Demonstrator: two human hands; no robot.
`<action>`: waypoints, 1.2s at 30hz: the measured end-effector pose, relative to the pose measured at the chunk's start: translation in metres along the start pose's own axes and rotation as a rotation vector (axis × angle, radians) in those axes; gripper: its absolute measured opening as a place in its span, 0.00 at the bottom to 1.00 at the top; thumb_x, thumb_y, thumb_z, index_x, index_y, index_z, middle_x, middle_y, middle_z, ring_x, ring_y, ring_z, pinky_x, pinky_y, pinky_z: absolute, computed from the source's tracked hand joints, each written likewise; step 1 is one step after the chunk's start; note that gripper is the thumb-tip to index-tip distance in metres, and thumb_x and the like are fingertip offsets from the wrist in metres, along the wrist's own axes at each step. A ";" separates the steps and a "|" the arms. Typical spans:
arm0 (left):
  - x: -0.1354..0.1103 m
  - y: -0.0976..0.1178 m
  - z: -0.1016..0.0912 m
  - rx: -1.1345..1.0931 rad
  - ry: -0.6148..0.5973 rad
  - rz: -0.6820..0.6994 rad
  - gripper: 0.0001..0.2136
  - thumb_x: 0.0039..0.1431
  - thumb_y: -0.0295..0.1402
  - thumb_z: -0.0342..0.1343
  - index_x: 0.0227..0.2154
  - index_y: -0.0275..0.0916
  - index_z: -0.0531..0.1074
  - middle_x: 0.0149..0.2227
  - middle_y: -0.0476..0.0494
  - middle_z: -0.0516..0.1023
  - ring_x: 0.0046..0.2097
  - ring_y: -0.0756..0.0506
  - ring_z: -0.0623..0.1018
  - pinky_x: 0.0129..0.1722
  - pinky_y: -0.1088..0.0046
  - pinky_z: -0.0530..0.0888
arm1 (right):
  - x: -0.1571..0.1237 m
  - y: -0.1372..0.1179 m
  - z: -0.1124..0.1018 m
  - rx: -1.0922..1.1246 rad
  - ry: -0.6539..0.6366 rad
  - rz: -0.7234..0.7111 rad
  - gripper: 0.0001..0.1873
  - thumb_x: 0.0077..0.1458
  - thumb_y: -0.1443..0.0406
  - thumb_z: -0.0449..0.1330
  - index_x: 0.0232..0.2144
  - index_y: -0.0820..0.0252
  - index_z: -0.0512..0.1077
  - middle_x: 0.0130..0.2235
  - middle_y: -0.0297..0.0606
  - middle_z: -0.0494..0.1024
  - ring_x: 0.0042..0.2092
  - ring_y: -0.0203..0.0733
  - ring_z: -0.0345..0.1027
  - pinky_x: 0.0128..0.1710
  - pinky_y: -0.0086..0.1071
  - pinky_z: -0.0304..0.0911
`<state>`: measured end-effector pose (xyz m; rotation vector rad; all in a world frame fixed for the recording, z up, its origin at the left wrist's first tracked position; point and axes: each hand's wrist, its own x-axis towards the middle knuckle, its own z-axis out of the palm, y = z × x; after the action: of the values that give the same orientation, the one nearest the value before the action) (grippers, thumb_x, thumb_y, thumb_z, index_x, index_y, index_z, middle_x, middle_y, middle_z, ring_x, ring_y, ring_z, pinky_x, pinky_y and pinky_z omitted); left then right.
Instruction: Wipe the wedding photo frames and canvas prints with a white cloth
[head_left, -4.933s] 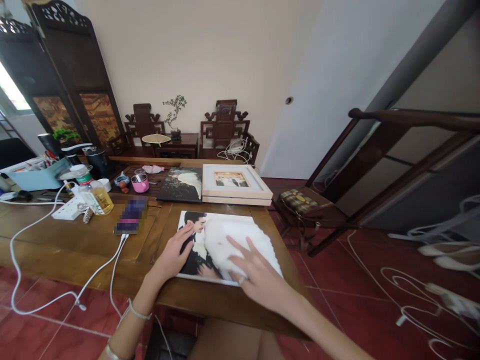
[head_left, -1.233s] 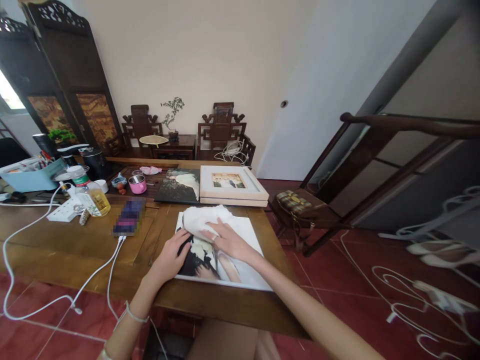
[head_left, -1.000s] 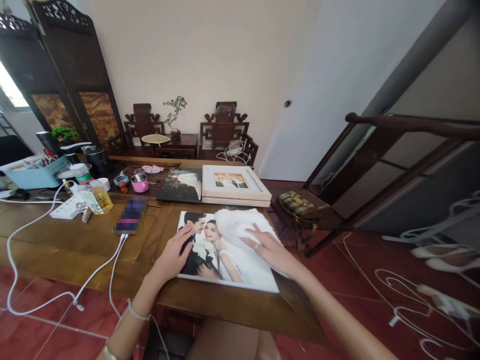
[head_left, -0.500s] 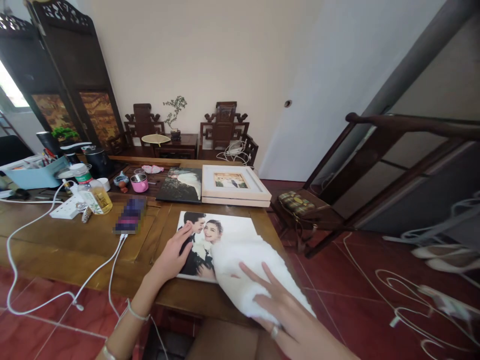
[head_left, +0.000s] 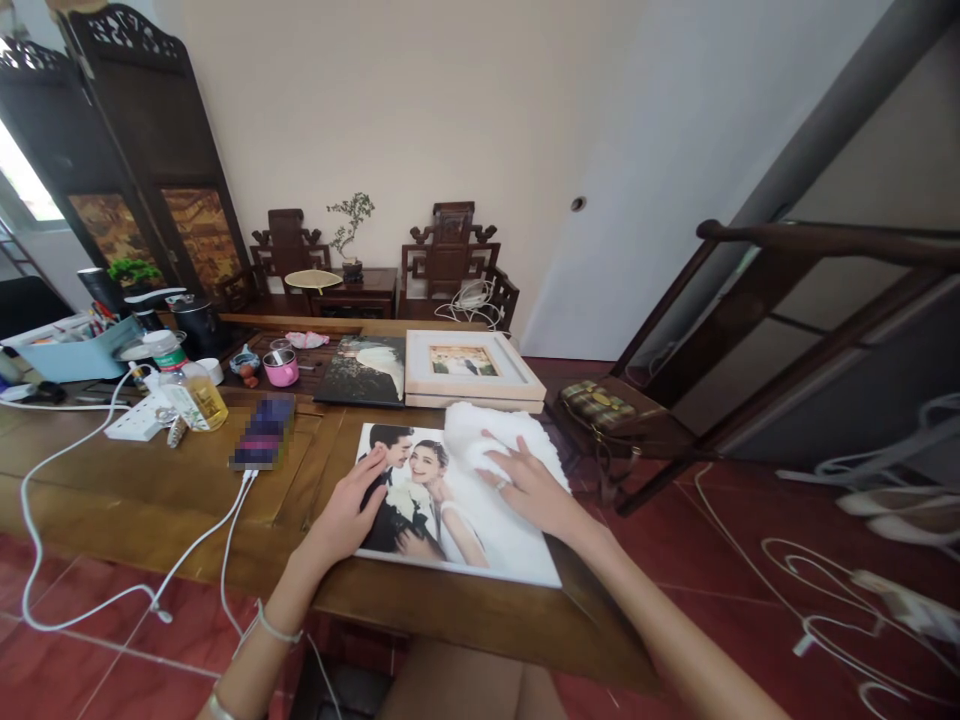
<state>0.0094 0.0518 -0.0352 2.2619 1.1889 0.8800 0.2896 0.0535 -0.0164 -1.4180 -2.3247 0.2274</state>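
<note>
A photo panel (head_left: 480,535) with a wedding picture of a couple lies flat near the table's front edge. My left hand (head_left: 351,512) rests on its left side, fingers stretched out and holding nothing. A fluffy white towel (head_left: 469,430) covers the panel's upper right corner and hangs a little past its right edge. My right hand (head_left: 536,490) presses down on the towel and grips it, fingers spread and sunk into bunched folds. A ring shows on one finger. Parts of the panel under the towel and the left hand are hidden.
Behind the panel lie a framed picture (head_left: 517,385) and a dark photo panel (head_left: 360,370). To the left are a phone (head_left: 262,432) on charging cables, a bottle (head_left: 191,395), a pink cup (head_left: 281,368) and a power strip (head_left: 139,417). A wooden chair (head_left: 660,425) stands right.
My right hand has slid the towel away from me, from the panel's lower right to its upper right corner, uncovering the lower part of the picture. My left hand has stayed in place.
</note>
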 end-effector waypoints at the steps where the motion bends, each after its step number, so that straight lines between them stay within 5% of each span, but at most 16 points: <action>1: 0.000 0.000 0.000 0.000 0.001 -0.003 0.19 0.63 0.32 0.43 0.57 0.41 0.61 0.62 0.42 0.58 0.63 0.45 0.58 0.62 0.58 0.57 | -0.005 -0.006 0.000 -0.014 -0.007 -0.021 0.14 0.58 0.66 0.46 0.39 0.61 0.70 0.55 0.49 0.68 0.62 0.53 0.49 0.60 0.60 0.35; 8: 0.000 0.000 0.000 -0.008 0.013 0.013 0.20 0.62 0.32 0.44 0.57 0.42 0.60 0.62 0.43 0.58 0.62 0.44 0.59 0.62 0.57 0.57 | -0.079 -0.065 -0.007 0.008 -0.114 -0.089 0.10 0.54 0.71 0.49 0.32 0.59 0.70 0.63 0.48 0.51 0.64 0.53 0.37 0.59 0.59 0.39; 12: 0.000 0.000 0.000 -0.001 0.005 0.002 0.20 0.63 0.32 0.44 0.57 0.40 0.61 0.62 0.41 0.58 0.63 0.44 0.59 0.62 0.58 0.57 | -0.103 -0.074 -0.009 0.006 -0.173 -0.132 0.10 0.51 0.72 0.49 0.31 0.59 0.70 0.64 0.44 0.50 0.64 0.54 0.36 0.59 0.59 0.41; 17: 0.000 0.000 0.000 -0.001 0.015 0.019 0.19 0.63 0.32 0.44 0.57 0.42 0.61 0.62 0.43 0.58 0.62 0.44 0.59 0.62 0.58 0.57 | -0.086 -0.049 -0.008 0.042 -0.140 0.004 0.10 0.55 0.66 0.50 0.33 0.57 0.72 0.64 0.39 0.50 0.64 0.57 0.30 0.57 0.59 0.48; 22: 0.000 -0.001 0.000 0.008 0.008 0.018 0.19 0.63 0.32 0.44 0.57 0.43 0.60 0.62 0.44 0.58 0.63 0.44 0.59 0.62 0.58 0.57 | -0.035 -0.011 -0.011 0.061 -0.056 0.062 0.14 0.58 0.61 0.47 0.38 0.57 0.70 0.59 0.42 0.62 0.63 0.54 0.46 0.59 0.56 0.46; 27: 0.000 -0.003 0.001 0.007 0.009 0.019 0.19 0.63 0.33 0.44 0.57 0.42 0.61 0.62 0.43 0.58 0.63 0.44 0.59 0.62 0.59 0.57 | 0.006 0.006 -0.005 0.096 -0.007 0.065 0.16 0.59 0.61 0.45 0.43 0.57 0.69 0.53 0.42 0.71 0.61 0.53 0.52 0.60 0.58 0.38; 31: 0.000 -0.004 0.001 -0.004 0.019 0.022 0.19 0.62 0.33 0.44 0.56 0.41 0.61 0.62 0.43 0.58 0.63 0.45 0.58 0.62 0.60 0.56 | 0.003 -0.019 0.006 0.039 -0.003 -0.021 0.13 0.56 0.67 0.47 0.39 0.61 0.71 0.53 0.48 0.71 0.62 0.54 0.48 0.58 0.62 0.34; 36: 0.002 -0.001 0.000 0.004 0.001 -0.004 0.20 0.62 0.32 0.44 0.57 0.39 0.61 0.62 0.41 0.58 0.63 0.45 0.58 0.62 0.60 0.56 | -0.050 -0.082 0.001 0.071 -0.101 -0.152 0.15 0.49 0.74 0.49 0.36 0.59 0.71 0.61 0.47 0.59 0.65 0.51 0.37 0.60 0.61 0.33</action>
<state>0.0097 0.0536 -0.0351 2.2616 1.1969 0.8781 0.2421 -0.0288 -0.0020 -1.2147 -2.4663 0.3406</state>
